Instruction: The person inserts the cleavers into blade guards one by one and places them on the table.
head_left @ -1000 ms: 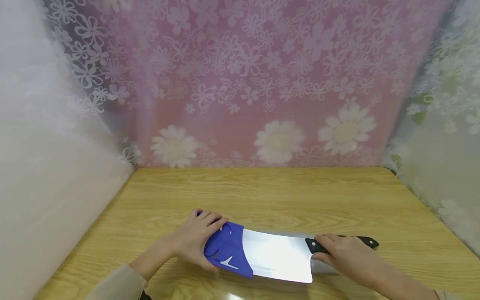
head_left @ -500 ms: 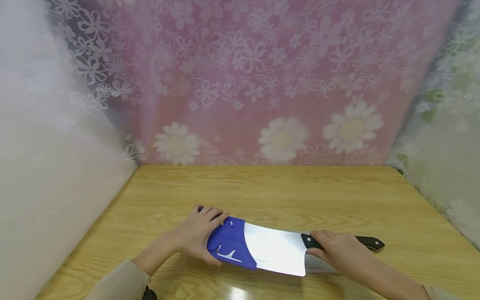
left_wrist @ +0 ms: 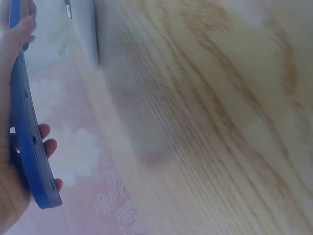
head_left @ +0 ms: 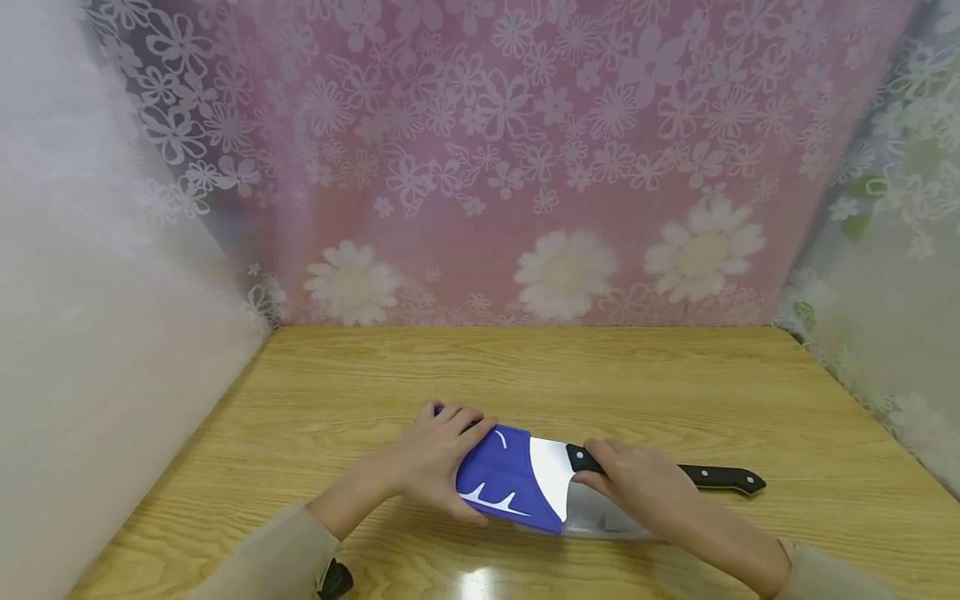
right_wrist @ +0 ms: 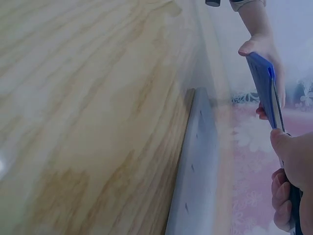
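Note:
My left hand (head_left: 442,462) grips a blue knife sheath (head_left: 504,482) with white cut-outs, thumb on the near side and fingers over the far edge. The blade of a cleaver (head_left: 551,473) is mostly inside the sheath, with a short bright strip of steel still showing. My right hand (head_left: 637,483) holds the cleaver by its black riveted handle (head_left: 581,459). In the right wrist view the sheath (right_wrist: 264,88) and cleaver are held above the table, edge-on. The sheath's slotted edge (left_wrist: 34,137) shows in the left wrist view.
Under the right hand lies a grey sheath (head_left: 603,515) on the wooden table (head_left: 375,367); a second black riveted handle (head_left: 723,478) sticks out to its right. Flowered pink cloth (head_left: 450,208) hangs behind, with pale cloth (head_left: 112,333) at the left side.
The cleaver has slid left, deeper into the blue sheath, so less blade shows. My left hand and the sheath have shifted right. The second handle stays about where it was.

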Available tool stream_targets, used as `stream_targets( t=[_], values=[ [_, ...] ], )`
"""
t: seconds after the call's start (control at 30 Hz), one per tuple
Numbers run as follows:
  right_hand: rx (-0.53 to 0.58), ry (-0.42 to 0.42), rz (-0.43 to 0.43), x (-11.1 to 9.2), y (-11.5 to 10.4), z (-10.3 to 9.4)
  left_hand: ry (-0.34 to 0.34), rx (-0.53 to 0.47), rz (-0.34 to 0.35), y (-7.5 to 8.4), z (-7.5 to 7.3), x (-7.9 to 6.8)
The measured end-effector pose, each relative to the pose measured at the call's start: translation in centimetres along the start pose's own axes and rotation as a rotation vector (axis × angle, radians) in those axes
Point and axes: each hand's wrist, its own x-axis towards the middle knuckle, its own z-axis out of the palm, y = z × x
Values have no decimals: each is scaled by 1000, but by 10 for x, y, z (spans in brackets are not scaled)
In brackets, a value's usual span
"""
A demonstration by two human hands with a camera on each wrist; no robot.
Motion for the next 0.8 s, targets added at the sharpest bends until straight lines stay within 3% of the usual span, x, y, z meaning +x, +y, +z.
stream_targets(
  t=[0.4,0.63,0.8],
  values=[
    [-4,34,2,7,-2,7,46,52,-49,8,3,3],
    [42,-41,83,7,-4,5,58,59,-59,10,4,7],
    [45,-51,122,9,0,3,76,105,-62,11,3,10]
  ],
)
